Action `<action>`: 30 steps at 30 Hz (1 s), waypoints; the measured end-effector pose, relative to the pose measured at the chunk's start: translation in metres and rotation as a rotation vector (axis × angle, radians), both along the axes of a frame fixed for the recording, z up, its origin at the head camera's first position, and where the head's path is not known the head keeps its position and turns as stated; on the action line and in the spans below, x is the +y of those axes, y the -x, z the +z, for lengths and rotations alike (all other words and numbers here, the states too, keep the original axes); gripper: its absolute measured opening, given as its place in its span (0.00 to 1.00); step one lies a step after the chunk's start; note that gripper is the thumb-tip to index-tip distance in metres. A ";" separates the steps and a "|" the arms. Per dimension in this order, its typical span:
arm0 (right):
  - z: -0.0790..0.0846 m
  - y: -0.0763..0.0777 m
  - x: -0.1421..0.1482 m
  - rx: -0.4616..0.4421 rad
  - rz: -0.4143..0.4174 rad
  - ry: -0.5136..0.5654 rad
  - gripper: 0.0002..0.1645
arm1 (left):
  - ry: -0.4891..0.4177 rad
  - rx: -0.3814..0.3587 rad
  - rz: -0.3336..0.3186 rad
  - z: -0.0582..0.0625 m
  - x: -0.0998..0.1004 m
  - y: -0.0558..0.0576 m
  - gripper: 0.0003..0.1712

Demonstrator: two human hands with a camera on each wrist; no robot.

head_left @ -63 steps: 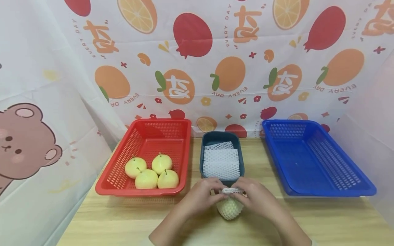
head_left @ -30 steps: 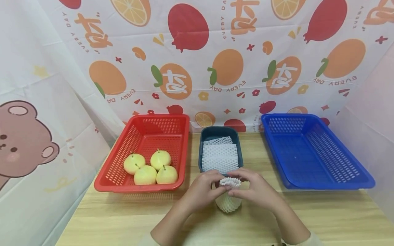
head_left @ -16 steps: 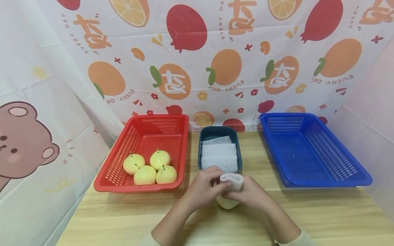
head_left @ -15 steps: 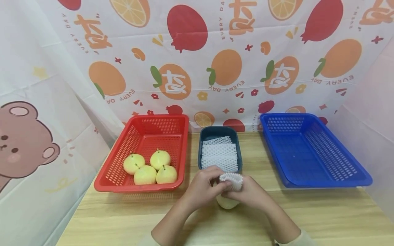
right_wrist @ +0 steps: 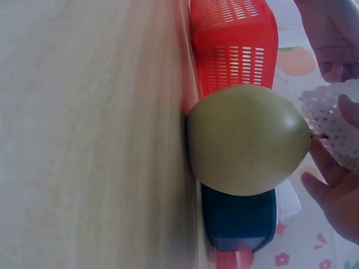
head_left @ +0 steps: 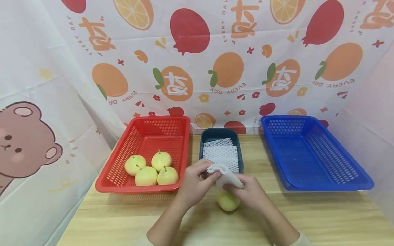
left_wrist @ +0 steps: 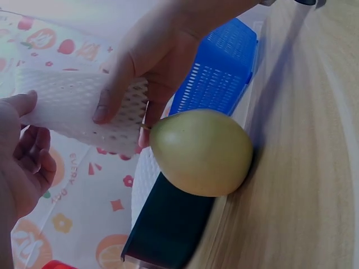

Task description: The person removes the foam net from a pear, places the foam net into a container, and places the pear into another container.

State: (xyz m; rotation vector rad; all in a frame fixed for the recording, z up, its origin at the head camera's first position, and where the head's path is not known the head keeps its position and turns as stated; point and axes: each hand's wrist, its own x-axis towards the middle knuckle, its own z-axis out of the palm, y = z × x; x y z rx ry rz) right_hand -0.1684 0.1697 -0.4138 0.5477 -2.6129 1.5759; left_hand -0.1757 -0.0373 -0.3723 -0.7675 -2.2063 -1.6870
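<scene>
A bare yellow-green pear (head_left: 228, 202) stands on the table, its stem showing in both wrist views. Just above it, a white foam net sleeve (head_left: 227, 178) stretches between the two hands. My left hand (head_left: 194, 183) pinches the far-left end of the sleeve between thumb and fingers. The other end, nearest the pear, is gripped by my right hand (head_left: 250, 192), whose thumb lies over the mesh in the left wrist view. The sleeve's lower end (left_wrist: 126, 120) is right by the pear's stem, and the fruit (right_wrist: 247, 140) is outside it.
A red basket (head_left: 101, 184) on the left holds several pears (head_left: 146, 176). Behind the hands, a dark teal tray (head_left: 241, 153) contains more white foam nets (head_left: 220, 152). On the right stands a blue basket (head_left: 307, 150). A fruit-print cloth (head_left: 227, 41) hangs behind.
The foam net that surrounded the pear has come up off it, and the pear now sits uncovered. Both hands have risen with the net, the left shifting slightly leftward.
</scene>
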 end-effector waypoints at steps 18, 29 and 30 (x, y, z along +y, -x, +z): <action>0.014 0.008 0.016 -0.123 -0.210 0.427 0.20 | -0.184 -0.385 0.110 -0.003 -0.006 0.012 0.15; 0.007 0.015 0.023 -0.138 -0.204 0.363 0.17 | -0.139 -0.468 0.102 -0.018 0.004 0.020 0.20; 0.006 0.016 0.024 -0.144 -0.222 0.351 0.18 | -0.146 -0.470 0.111 -0.020 0.005 0.021 0.19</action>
